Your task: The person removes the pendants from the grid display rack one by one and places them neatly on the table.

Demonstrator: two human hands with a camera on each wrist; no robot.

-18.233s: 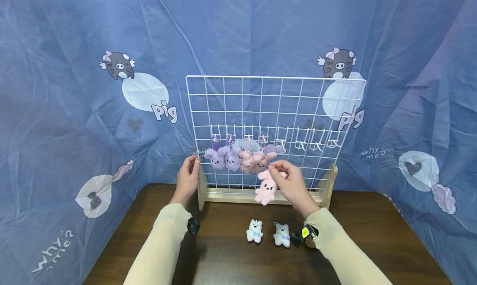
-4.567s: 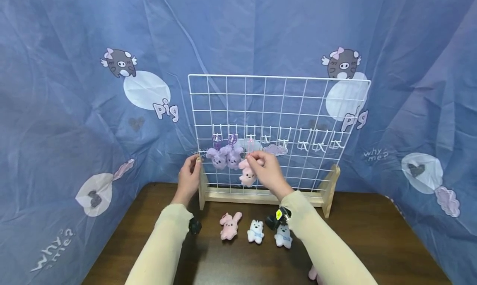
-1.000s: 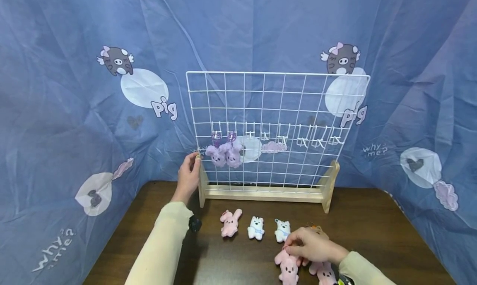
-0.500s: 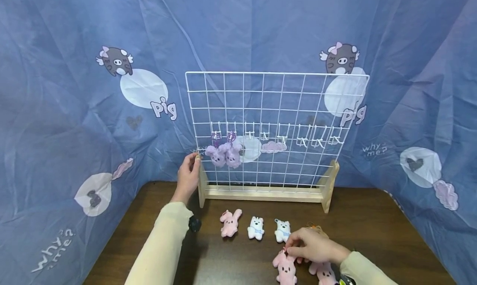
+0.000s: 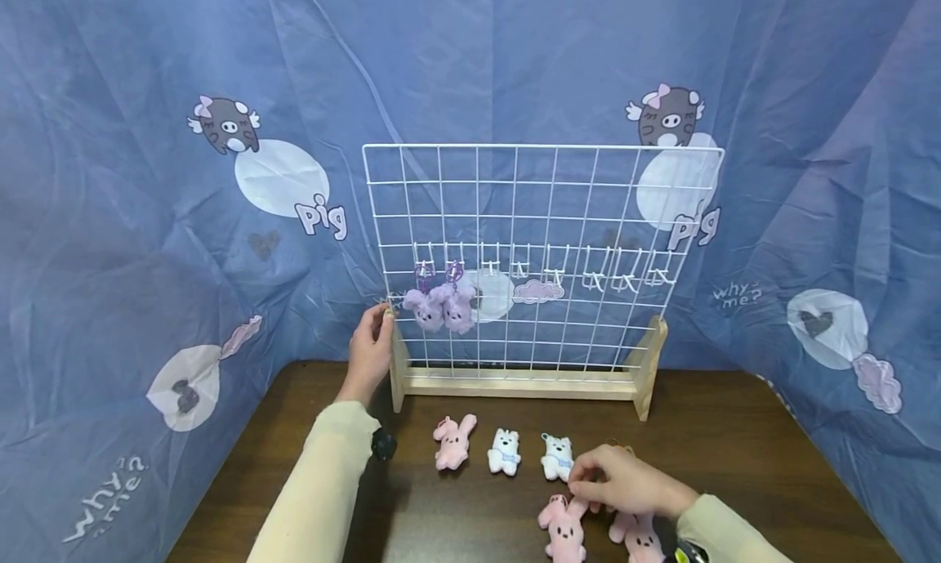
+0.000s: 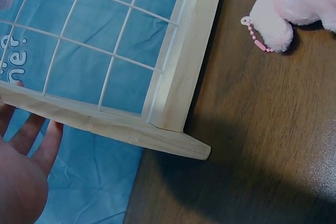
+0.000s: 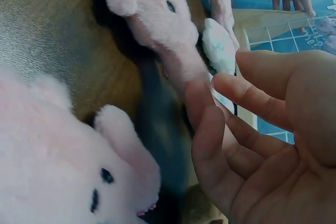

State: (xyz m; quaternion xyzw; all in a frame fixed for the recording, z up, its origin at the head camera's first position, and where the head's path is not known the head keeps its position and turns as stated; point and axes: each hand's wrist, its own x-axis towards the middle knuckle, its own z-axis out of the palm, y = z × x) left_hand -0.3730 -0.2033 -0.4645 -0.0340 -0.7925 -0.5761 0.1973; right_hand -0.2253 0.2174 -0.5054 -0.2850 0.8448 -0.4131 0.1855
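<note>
The right hand (image 5: pixel 625 483) had just lowered a pink plush bunny (image 5: pixel 564 536) onto the brown table (image 5: pixel 470 514), its fingers parted and empty beside it. The third hook (image 5: pixel 490 269) hung bare, leaving two lavender plush bunnies (image 5: pixel 457 310) on the grid rack (image 5: pixel 515 386), whose side the left hand (image 5: pixel 370 347) pinched before a blue pig-print curtain (image 5: pixel 309 73).

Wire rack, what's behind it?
Behind the wire rack is a blue cloth, its pink cloud print showing through. What the two purple toys cover can't be seen.
</note>
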